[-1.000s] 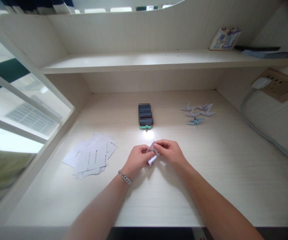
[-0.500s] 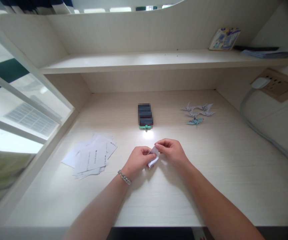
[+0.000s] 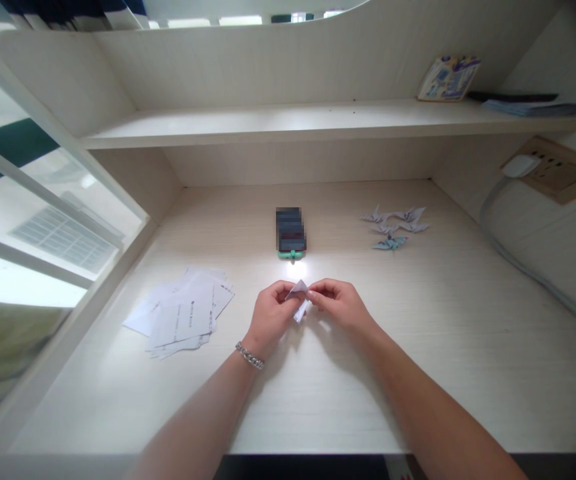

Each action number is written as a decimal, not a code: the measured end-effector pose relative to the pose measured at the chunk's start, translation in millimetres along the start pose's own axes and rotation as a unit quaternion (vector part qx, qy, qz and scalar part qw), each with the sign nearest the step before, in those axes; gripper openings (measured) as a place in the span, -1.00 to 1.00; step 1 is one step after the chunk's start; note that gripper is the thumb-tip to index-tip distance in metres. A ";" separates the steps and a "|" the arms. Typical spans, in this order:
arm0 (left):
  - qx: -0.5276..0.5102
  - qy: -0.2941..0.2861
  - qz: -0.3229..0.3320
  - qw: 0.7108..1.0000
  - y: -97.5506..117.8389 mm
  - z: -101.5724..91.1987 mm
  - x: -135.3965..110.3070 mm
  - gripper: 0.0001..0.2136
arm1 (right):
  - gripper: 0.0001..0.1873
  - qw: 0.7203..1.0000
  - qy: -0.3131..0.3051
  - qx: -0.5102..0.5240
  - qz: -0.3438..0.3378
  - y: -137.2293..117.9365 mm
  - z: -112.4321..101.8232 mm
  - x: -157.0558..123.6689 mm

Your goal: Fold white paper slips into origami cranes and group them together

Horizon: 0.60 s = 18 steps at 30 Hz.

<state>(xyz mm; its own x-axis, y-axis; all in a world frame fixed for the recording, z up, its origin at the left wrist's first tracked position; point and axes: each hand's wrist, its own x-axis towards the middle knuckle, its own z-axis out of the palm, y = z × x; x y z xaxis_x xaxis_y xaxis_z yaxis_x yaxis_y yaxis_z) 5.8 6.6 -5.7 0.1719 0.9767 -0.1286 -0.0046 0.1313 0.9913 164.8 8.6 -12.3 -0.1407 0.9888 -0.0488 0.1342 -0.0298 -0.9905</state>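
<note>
Both hands pinch one small folded paper piece (image 3: 299,299) above the table (image 3: 418,347). The left hand (image 3: 271,315) has its grip clamped on the left side, the right hand (image 3: 341,303) on the right.

Tabletop (image 3: 418,347), pale wood grain, set beneath a shelf (image 3: 268,123). Laid on it: loose printed paper sheets (image 3: 183,312), front left; a small teal-edged device (image 3: 291,232), centre; folded paper cranes (image 3: 395,227), clustered rear right. On the shelf, a booklet (image 3: 449,78) is leaned at the right end, near flat papers (image 3: 533,105).

two hands (image 3: 269,313), five paper cranes (image 3: 391,244), one phone (image 3: 291,232)
</note>
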 end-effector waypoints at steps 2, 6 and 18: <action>0.001 0.005 0.005 1.000 -0.2 0.4 -0.2 -0.81 | -0.82 1.000 0.011 -0.008 -0.006 0.2 1.0 0.2; 0.005 0.015 0.015 1.000 0.8 0.5 -0.7 -0.79 | -0.81 0.999 0.020 0.032 -0.005 1.8 3.5 0.9; 0.009 0.011 0.023 1.000 5.5 0.9 -0.9 -0.77 | -0.79 0.996 -0.001 0.088 0.020 0.5 2.5 -0.1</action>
<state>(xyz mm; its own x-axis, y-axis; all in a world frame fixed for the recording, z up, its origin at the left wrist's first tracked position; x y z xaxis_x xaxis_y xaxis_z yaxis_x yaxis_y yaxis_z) 6.5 6.3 -0.1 0.1498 0.9852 -0.0832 0.0058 0.0833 0.9965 162.4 8.2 -13.1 -0.1400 0.9862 -0.0880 -0.0347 -0.0937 -0.9950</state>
